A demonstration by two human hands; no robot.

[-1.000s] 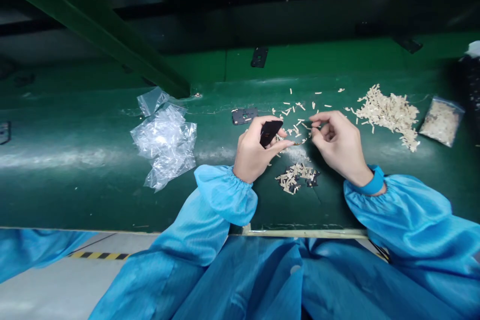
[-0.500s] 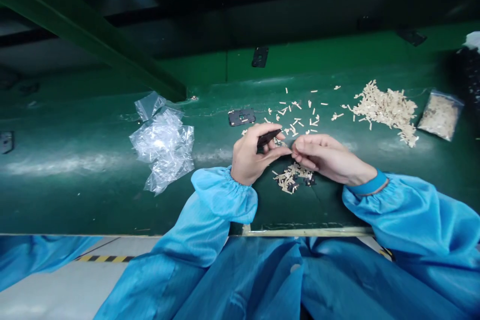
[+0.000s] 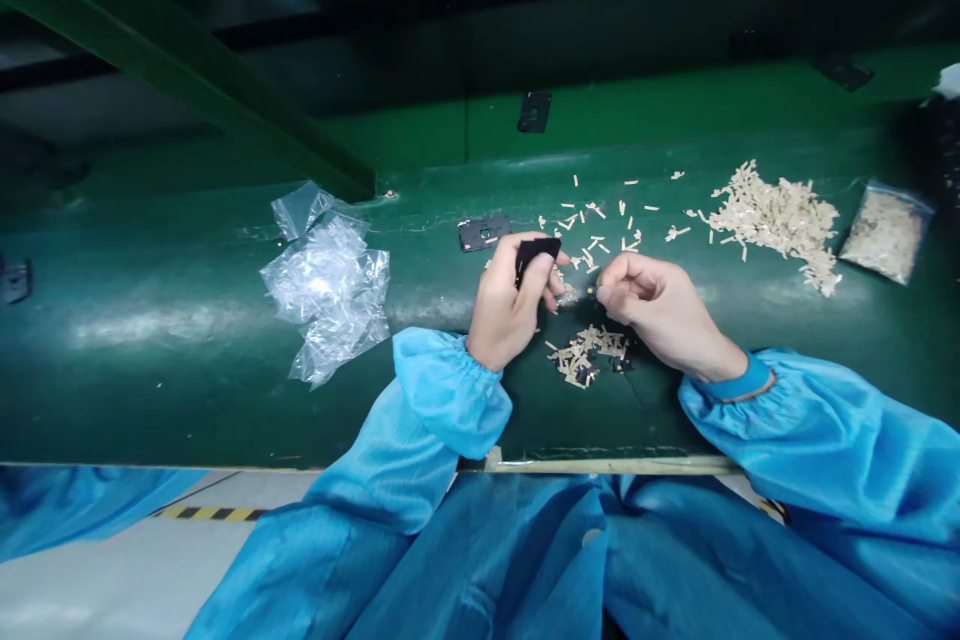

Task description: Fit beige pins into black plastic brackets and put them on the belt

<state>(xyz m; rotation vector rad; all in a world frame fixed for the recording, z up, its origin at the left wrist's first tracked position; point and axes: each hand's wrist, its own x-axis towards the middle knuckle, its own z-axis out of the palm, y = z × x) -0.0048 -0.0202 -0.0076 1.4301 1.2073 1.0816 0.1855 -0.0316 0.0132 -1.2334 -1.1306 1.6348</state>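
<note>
Across the green tabletop (image 3: 150, 400), beige strips (image 3: 772, 225) heaped at right; right hand (image 3: 649, 305) just drawn apart from left hand (image 3: 510, 305); black plate (image 3: 536, 255) gripped upright in the left; tiny dark piece (image 3: 594, 290), too small to identify, pinched in the right

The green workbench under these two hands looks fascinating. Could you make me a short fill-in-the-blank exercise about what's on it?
1. The left hand holds a small flat piece coloured ____.
2. The crumpled clear plastic bags lie on the ____ side of both hands.
3. The right hand has a wristband coloured ____.

Missing words: black, left, blue.
</note>
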